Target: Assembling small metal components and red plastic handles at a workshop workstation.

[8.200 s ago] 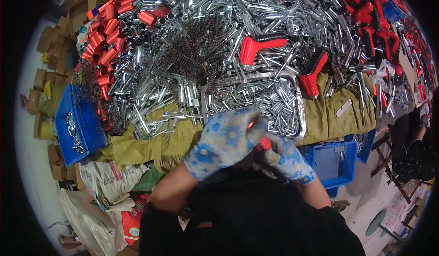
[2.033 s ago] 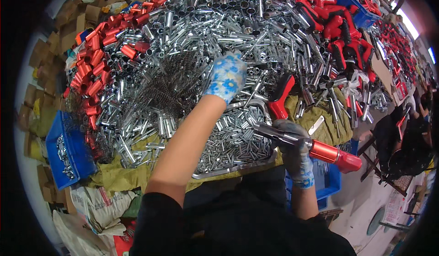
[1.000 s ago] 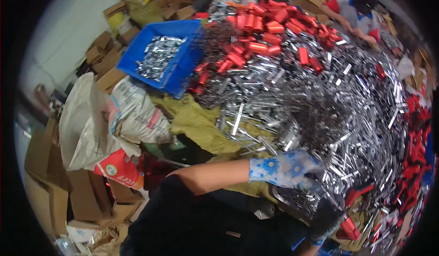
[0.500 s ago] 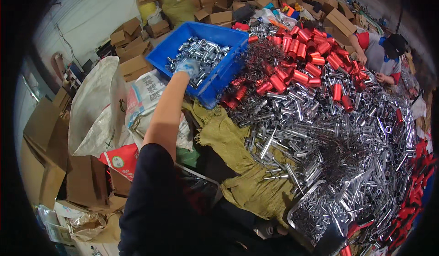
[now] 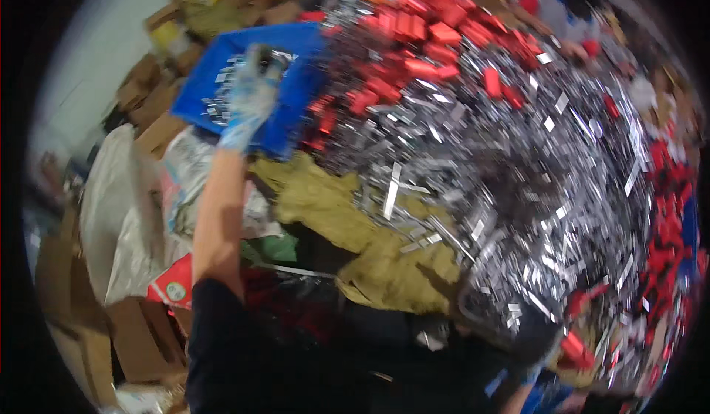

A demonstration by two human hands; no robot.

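My left hand (image 5: pixel 254 96), in a white and blue glove, is over the blue plastic bin (image 5: pixel 198 81). Its fingers are curled around what look like short silver metal tubes (image 5: pixel 278 60), though motion smears the detail. More short silver tubes (image 5: pixel 222 89) lie in the bin below and beside the hand. At the lower right, my right hand (image 5: pixel 534 366) is near the front of the large heap of silver metal parts (image 5: pixel 510 222), beside a tray rim. Dimness and blur hide its fingers and whatever they may hold.
Red cylinders (image 5: pixel 444 33) top the heap's far side, with dark springs among the metal. An olive woven sack (image 5: pixel 384 266) lies in front. White sacks (image 5: pixel 122 214) and cardboard boxes (image 5: pixel 140 333) stand at left. Another person (image 5: pixel 573 22) works at the far right.
My left hand has come up from among the tubes in the bin. The whole view has shifted, and my right wrist now shows at the lower right.
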